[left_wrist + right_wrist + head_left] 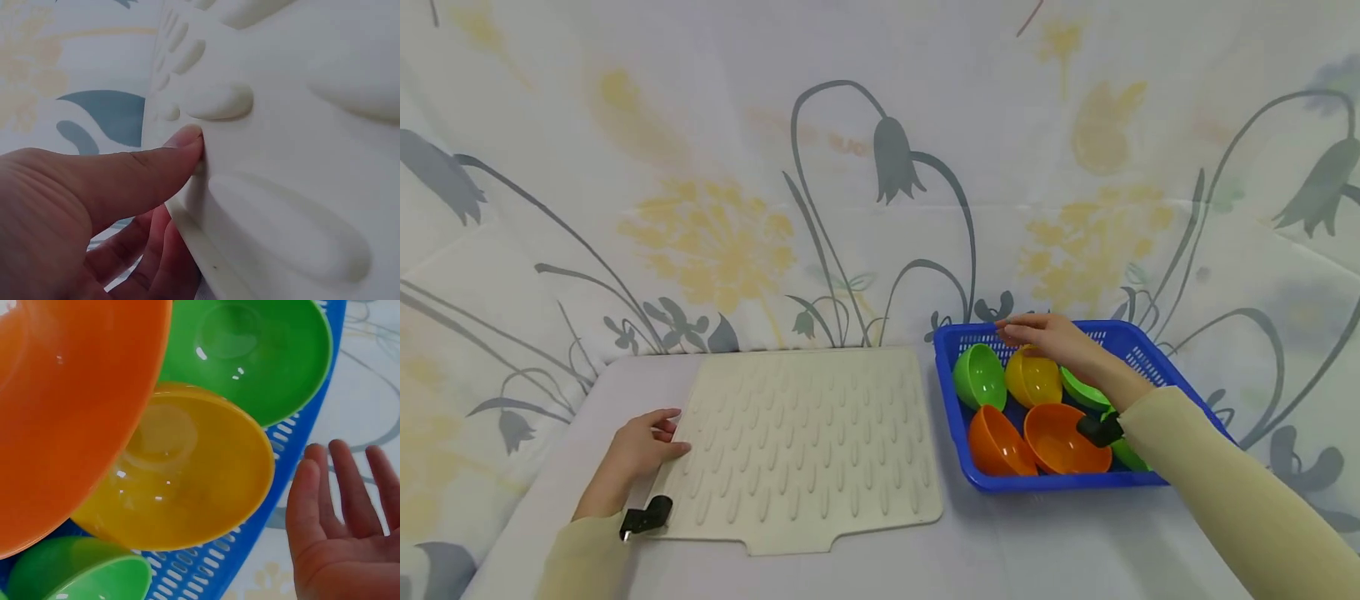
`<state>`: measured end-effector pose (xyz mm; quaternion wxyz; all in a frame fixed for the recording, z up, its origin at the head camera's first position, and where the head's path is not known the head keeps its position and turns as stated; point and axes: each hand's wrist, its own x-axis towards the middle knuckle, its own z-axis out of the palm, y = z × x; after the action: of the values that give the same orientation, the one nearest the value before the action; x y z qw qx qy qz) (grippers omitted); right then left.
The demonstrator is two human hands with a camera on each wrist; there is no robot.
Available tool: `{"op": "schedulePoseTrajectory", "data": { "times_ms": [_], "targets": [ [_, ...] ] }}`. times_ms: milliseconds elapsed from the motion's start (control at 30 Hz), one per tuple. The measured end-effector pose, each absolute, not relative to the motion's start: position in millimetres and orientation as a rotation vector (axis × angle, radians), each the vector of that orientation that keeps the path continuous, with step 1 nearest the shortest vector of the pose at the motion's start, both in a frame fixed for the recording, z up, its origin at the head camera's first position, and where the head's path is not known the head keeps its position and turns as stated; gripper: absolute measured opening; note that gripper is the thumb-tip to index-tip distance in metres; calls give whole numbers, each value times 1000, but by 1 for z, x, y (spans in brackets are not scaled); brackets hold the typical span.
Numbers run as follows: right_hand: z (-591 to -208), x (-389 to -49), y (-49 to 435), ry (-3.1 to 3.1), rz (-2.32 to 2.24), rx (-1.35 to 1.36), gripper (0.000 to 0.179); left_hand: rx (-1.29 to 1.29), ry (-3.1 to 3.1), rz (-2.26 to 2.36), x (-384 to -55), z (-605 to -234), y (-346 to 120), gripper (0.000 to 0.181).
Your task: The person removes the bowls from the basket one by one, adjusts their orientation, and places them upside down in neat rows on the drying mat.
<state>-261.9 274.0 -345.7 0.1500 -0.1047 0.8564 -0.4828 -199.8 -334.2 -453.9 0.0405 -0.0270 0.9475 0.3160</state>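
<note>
At the left side of a cream plastic draining board (805, 442) with raised oval ridges, my left hand (642, 446) pinches the edge. In the left wrist view its thumb (169, 159) lies on the ridged face and the other fingers are behind the edge. My right hand (1051, 340) is over the back rim of a blue basket (958, 433), fingers extended, nothing in them. Close to it are a yellow bowl (1037, 382) and a green bowl (981, 379). Two orange bowls (1067, 440) lean in the basket's front, and my right forearm partly hides more green ones.
The board lies flat on a white-covered table (1000, 550), a narrow gap left of the basket. Behind rises a white cloth (715, 125) printed with grey flowers and yellow blooms. Black wrist camera mounts (647, 517) sit at both cuffs.
</note>
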Motion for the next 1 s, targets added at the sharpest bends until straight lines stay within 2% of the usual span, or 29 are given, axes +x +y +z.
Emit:
{"op": "schedulePoseTrajectory", "data": {
  "times_ms": [500, 1000],
  "targets": [
    [-365, -294, 255, 2585, -1163, -540, 40, -249, 2807, 1100, -198, -459, -335, 68],
    [-376, -297, 240, 2795, -916, -569, 21, -271, 2788, 1165, -195, -466, -339, 69]
  ]
}}
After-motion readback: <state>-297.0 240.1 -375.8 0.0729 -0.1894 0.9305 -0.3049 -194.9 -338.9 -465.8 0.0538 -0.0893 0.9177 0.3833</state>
